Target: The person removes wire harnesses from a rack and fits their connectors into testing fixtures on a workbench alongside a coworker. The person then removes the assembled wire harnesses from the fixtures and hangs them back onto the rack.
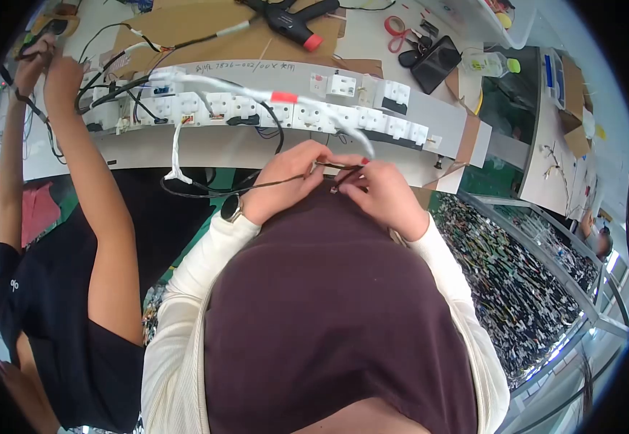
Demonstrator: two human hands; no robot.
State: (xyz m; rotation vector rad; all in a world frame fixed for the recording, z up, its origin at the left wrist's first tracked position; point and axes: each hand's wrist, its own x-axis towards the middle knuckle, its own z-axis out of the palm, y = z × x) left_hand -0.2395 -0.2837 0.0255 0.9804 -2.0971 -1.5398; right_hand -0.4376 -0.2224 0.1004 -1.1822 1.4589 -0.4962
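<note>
My left hand (285, 181), below the bench's front edge, has its fingers closed on a thin black cable (220, 194), which loops away to the left. My right hand (390, 194) is close beside it, its fingertips pinched on the cable's end part; a small tip shows under the fingers. A white-wrapped wire harness (322, 108) with a band of red tape (284, 97) arches from the board down to my right hand. Its white Y-shaped branch (177, 173) hangs at the left and joins the black cable. My fingers partly hide what they hold.
A long board of white connector blocks (314, 116) runs along the bench. Behind it lie a black heat-gun-like tool (293, 25), red tape roll (395, 29), dark phone-like object (437, 64) and bottle (488, 65). A co-worker's arms (90, 159) reach in at left. A metal frame (531, 239) stands right.
</note>
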